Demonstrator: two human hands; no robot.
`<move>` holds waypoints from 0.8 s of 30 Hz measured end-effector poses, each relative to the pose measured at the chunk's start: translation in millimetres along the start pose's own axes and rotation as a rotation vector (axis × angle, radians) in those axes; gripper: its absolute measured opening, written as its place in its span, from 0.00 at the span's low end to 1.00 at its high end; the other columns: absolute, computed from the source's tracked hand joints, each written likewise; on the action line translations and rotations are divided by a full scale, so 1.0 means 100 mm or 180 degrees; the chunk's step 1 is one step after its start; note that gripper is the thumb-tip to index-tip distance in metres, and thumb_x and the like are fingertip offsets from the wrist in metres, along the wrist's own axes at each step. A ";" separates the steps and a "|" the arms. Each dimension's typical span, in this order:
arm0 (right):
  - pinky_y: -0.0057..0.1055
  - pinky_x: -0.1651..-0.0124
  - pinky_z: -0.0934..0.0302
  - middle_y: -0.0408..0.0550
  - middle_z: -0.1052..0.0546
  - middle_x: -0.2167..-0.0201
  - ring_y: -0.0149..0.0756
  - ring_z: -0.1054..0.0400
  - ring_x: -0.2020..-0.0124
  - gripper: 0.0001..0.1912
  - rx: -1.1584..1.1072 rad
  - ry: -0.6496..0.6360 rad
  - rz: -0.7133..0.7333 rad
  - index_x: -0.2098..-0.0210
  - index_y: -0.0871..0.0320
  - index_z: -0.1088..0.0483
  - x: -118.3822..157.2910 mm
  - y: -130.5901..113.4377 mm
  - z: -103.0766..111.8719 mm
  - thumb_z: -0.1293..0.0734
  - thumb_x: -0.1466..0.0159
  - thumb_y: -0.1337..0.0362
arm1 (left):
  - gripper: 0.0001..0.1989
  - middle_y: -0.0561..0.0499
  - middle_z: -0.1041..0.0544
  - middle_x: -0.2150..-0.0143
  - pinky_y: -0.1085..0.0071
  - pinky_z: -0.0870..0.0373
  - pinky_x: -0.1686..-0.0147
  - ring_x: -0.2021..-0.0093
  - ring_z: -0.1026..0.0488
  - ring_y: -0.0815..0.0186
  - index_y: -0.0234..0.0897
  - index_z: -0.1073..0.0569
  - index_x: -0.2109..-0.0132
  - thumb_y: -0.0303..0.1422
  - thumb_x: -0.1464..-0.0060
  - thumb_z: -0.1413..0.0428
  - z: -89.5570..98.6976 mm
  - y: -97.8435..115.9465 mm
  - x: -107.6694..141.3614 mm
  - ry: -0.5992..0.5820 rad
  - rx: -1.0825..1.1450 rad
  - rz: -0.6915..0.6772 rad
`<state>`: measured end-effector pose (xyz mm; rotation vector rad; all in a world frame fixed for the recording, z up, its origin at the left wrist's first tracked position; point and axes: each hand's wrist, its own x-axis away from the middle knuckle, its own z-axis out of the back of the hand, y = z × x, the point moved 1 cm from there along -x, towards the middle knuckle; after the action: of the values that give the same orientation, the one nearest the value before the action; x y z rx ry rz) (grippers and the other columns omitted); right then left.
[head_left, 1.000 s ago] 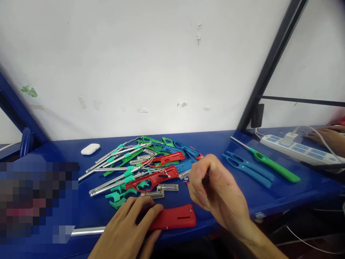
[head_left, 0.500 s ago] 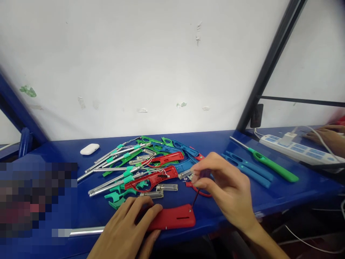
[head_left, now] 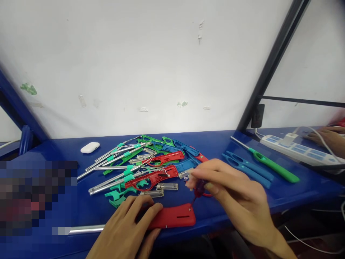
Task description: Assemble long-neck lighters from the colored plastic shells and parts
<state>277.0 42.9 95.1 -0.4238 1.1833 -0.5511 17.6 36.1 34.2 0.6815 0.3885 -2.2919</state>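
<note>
My left hand is closed on a red gas lighter, pressing it flat near the table's front edge. A silver tube comes out from under this hand on the left. In the fingers of my right hand is a small screwdriver with a dark red or purple handle. The screwdriver leans, its tip at a small hole in the upper right corner of the lighter's body. Beyond my hands lie loose clear fuel tanks and an open red lighter shell.
A heap of lighter parts with silver tubes and teal pieces covers the middle. To the right lie blue shells and a green lighter. A power strip, another person's hand and a white case are farther off.
My right hand has turned and come slightly down and right, its fingers shifting on the screwdriver so more of the handle shows. My left hand and the red lighter have stayed put.
</note>
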 end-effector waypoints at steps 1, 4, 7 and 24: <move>0.30 0.57 0.28 0.43 0.21 0.56 0.32 0.25 0.57 0.20 -0.0005 0.0049 0.0019 0.40 0.43 0.23 0.00 -0.01 0.01 0.35 0.24 0.71 | 0.15 0.48 0.19 0.48 0.61 0.14 0.55 0.51 0.19 0.56 0.46 0.28 0.39 0.36 0.28 0.50 0.00 0.00 0.00 0.0018 0.0010 -0.0014; 0.27 0.62 0.30 0.41 0.25 0.60 0.31 0.28 0.61 0.15 0.0268 0.0277 0.0096 0.46 0.42 0.19 0.00 -0.03 0.02 0.26 0.30 0.65 | 0.15 0.48 0.19 0.48 0.61 0.14 0.56 0.52 0.19 0.56 0.45 0.28 0.39 0.36 0.28 0.51 0.00 -0.01 0.01 0.0022 0.0007 -0.0027; 0.30 0.54 0.29 0.44 0.22 0.56 0.34 0.26 0.55 0.12 0.0257 0.0044 0.0061 0.45 0.45 0.20 0.00 -0.03 0.01 0.32 0.25 0.62 | 0.15 0.48 0.19 0.48 0.61 0.14 0.56 0.51 0.19 0.56 0.45 0.28 0.39 0.36 0.28 0.51 -0.01 -0.01 0.01 0.0016 -0.0022 -0.0042; 0.32 0.57 0.29 0.44 0.22 0.56 0.34 0.27 0.57 0.13 0.0222 0.0291 0.0025 0.44 0.43 0.20 -0.02 0.08 0.03 0.31 0.25 0.62 | 0.16 0.49 0.19 0.47 0.61 0.15 0.53 0.50 0.19 0.57 0.47 0.27 0.39 0.34 0.31 0.47 -0.03 -0.01 0.01 -0.0048 0.0048 0.0048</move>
<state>280.4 50.1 93.0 -0.3372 1.2490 -0.6085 16.8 37.6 31.5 0.6719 0.3582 -2.2864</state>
